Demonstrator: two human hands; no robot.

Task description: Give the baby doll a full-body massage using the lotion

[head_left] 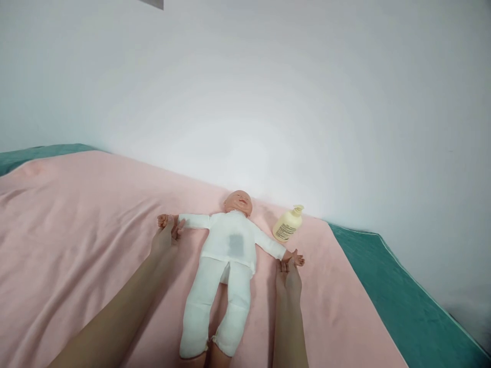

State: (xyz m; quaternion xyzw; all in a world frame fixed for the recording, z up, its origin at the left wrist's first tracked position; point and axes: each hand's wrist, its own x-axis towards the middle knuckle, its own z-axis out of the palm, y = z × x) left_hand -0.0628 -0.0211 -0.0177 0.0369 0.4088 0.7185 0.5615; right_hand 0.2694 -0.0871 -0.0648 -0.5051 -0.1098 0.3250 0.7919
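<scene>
White cloth covers the doll (221,237), which I see lying face-up on the pink sheet (115,214), legs towards me, feet out of view. My right hand (288,276), the nearer, is closed around one wrist; my left hand (166,240), slightly farther off, is closed around the other. With both arms spread wide, I judge an uneven pull could twist the body or strain the shoulders. Creases run across the sheet on the left, so dragging the doll might bunch it further. Just beyond the right-hand arm is the bottle (288,225); swinging that arm up could knock it over, since soft cloth likely gives poor footing. Farthest is the wall (245,102), near the head, so a forward shove might bump it.
</scene>
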